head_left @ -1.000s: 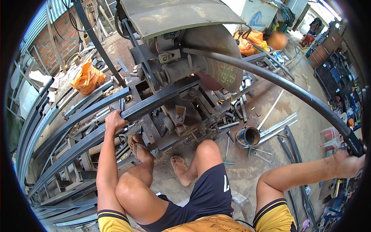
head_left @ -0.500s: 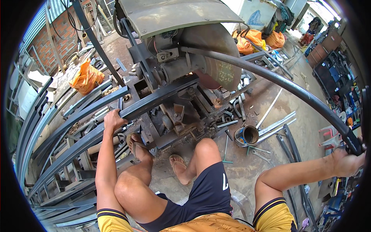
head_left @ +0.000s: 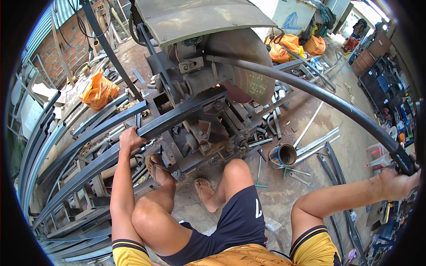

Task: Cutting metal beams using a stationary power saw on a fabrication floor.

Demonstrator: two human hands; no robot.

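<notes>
A cut-off saw (head_left: 191, 84) with a sheet-metal hood (head_left: 199, 20) and a round blade guard (head_left: 250, 75) stands in front of me. Part of its disc (head_left: 237, 92) shows below the guard. A long dark steel tube (head_left: 177, 116) lies across the saw's base, one end by the disc. My left hand (head_left: 132, 138) is closed round this tube, left of the saw. From the saw a long lever (head_left: 319, 91) curves to the far right, where my right hand (head_left: 399, 182) grips its black end. The fingertips there are partly cut off by the picture's rim.
More steel tubes (head_left: 95, 128) lie on a rack at left, near an orange sack (head_left: 100, 91). A can (head_left: 284, 155), a wrench (head_left: 301, 179) and metal bars (head_left: 330, 164) are on the floor at right. Tools (head_left: 401, 119) crowd the right side. My sandalled feet (head_left: 205, 190) are beside the saw.
The small spray of orange sparks below the disc is no longer seen. The saw's guard and lever appear shifted very slightly left; both hands keep their grip.
</notes>
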